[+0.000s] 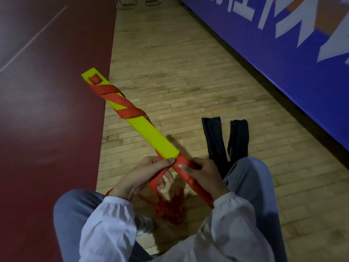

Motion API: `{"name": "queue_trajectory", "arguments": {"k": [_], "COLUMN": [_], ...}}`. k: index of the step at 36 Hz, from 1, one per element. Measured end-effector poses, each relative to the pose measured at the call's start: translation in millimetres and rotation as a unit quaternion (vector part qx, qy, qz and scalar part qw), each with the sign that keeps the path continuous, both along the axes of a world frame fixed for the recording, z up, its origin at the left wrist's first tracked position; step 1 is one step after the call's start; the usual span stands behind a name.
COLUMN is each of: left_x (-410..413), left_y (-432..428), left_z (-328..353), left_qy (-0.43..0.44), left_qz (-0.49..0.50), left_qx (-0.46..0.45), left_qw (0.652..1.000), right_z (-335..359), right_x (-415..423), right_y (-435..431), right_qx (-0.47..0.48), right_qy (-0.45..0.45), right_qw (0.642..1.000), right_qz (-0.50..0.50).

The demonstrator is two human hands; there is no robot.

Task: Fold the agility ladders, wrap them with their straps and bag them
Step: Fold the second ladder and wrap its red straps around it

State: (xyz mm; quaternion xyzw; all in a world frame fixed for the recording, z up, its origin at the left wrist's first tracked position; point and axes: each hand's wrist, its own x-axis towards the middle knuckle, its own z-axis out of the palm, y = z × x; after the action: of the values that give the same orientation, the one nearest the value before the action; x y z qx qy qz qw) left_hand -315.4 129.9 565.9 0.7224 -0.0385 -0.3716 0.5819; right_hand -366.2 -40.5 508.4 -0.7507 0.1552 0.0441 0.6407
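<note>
A folded agility ladder (149,135), a stack of yellow rungs, points away from me toward the upper left above the wooden floor. A red strap (124,108) winds around its far half, and tighter red turns cover its near end. My right hand (200,176) grips that wrapped near end. My left hand (145,174) pinches the loose red strap against the rungs. The spare strap (170,207) trails down into a red heap on the floor between my knees. Two black bags (224,140) lie flat on the floor just beyond my right knee.
I am seated on a wooden floor (179,63). A dark red court surface (47,120) fills the left. A blue padded banner wall (283,44) runs along the right. Metal chair legs (137,2) stand at the far end.
</note>
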Motion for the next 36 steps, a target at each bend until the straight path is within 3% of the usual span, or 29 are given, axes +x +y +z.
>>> {"name": "queue_trajectory", "arguments": {"k": [3, 14, 29, 36], "left_x": [2.5, 6.2, 4.8, 4.8], "left_y": [0.9, -9.5, -22.5, -21.9], "left_z": [3.3, 4.1, -4.3, -6.5], "left_qy": [0.03, 0.019, 0.026, 0.02], "left_qz": [0.009, 0.044, 0.129, 0.154], "left_qx": [0.012, 0.043, 0.053, 0.072], "left_qw": [0.999, 0.998, 0.99, 0.985], "right_z": [-2.7, -5.1, -1.2, -3.5], "right_x": [0.2, 6.0, 0.6, 2.4], "right_y": [-2.5, 3.6, 16.7, 17.3], "right_qx": [-0.018, -0.086, -0.182, -0.173], "right_qy": [-0.011, -0.055, -0.048, -0.029], "right_qw": [1.0, 0.993, 0.979, 0.983], "right_qz": [-0.014, -0.056, -0.077, -0.051]}}
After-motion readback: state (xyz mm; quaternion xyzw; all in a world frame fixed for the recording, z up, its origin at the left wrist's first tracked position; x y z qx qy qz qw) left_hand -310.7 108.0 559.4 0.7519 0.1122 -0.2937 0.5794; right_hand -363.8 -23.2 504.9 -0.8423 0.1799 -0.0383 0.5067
